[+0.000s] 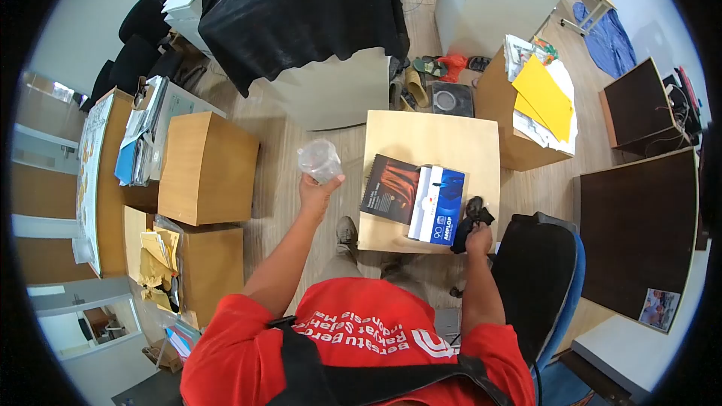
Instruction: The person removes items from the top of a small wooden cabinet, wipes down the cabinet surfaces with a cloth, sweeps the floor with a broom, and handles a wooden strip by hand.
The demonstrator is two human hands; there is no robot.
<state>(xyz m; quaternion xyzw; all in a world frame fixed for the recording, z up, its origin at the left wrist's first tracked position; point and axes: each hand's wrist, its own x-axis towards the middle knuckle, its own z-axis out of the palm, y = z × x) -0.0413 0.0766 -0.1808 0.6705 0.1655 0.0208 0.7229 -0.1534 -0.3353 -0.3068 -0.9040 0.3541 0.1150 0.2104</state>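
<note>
A clear plastic container (pixel 319 160) is gripped in my left hand (pixel 319 194), held out over the floor to the left of the small wooden table (pixel 429 135). My right hand (pixel 479 240) is at the table's right edge, its fingers closed on a crumpled black item (pixel 474 216) whose kind I cannot make out. Beside that item lies a blue and white envelope box (pixel 447 207) marked AMPLOP. A dark book with an orange picture (pixel 390 189) rests partly under or against the box's left side.
A black office chair (pixel 532 278) stands close on my right. Cardboard-brown cabinets (pixel 203 169) with papers are on the left. Yellow envelopes (pixel 543 98) top a box at the right. Sandals (pixel 415 88) lie beyond the table, near a black-draped piece (pixel 301 15).
</note>
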